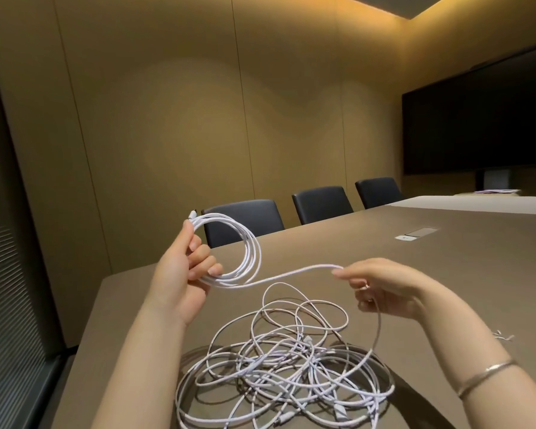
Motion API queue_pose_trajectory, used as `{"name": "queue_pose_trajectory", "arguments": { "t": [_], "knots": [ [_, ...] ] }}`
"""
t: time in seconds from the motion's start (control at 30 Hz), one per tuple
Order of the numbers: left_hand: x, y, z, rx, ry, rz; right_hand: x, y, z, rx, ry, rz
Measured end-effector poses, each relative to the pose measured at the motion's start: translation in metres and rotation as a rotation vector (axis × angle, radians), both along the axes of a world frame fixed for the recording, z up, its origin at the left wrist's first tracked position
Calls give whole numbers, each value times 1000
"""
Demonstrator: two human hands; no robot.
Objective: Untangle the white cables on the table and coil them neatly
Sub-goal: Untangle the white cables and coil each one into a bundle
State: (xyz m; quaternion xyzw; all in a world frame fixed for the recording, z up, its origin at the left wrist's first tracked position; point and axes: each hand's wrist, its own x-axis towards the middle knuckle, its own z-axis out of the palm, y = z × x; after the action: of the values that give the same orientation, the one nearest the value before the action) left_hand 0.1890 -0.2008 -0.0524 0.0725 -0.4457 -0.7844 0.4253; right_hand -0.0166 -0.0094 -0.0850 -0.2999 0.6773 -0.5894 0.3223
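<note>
My left hand point(184, 267) holds a round coil of white cable point(254, 255) raised above the table, fingers curled round several loops, one plug end sticking up past the thumb. From the coil a single strand runs right to my right hand point(381, 286), which pinches it at the fingertips. Below that hand the same strand drops down into a tangled heap of white cables point(285, 366) lying on the brown table point(446, 274) in front of me.
Three dark chairs point(321, 204) stand along the table's far edge. A large black screen point(483, 119) hangs on the right wall. A socket plate point(415, 234) is set into the tabletop at the right. The table's left edge runs close beside the heap.
</note>
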Motion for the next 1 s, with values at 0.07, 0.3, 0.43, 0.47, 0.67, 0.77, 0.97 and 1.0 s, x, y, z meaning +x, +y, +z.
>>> {"name": "queue_pose_trajectory", "arguments": {
  "t": [0.07, 0.3, 0.43, 0.47, 0.67, 0.77, 0.97, 1.0],
  "knots": [
    [-3, 2, -2, -57, -51, -1, 7, 2, 12, -163, -74, -33],
    [-17, 19, -6, -206, -139, -103, 63, -15, 47, -510, -80, 4],
    [-28, 39, -7, -347, -191, -140, 92, -24, 45, -577, -42, -20],
    [-29, 44, -7, -378, -203, -151, 97, -25, 43, -551, 25, -49],
    [-28, 59, -7, -578, -278, -155, 99, -27, 37, -598, 259, -189],
    [-28, 54, -11, -588, -263, -172, 97, -29, 36, -600, 355, -161],
    [-26, 43, -12, -407, -234, -221, 95, -29, 38, -494, 458, 30],
    [-26, 42, -11, -348, -215, -237, 94, -29, 39, -489, 424, 47]
  ]
}}
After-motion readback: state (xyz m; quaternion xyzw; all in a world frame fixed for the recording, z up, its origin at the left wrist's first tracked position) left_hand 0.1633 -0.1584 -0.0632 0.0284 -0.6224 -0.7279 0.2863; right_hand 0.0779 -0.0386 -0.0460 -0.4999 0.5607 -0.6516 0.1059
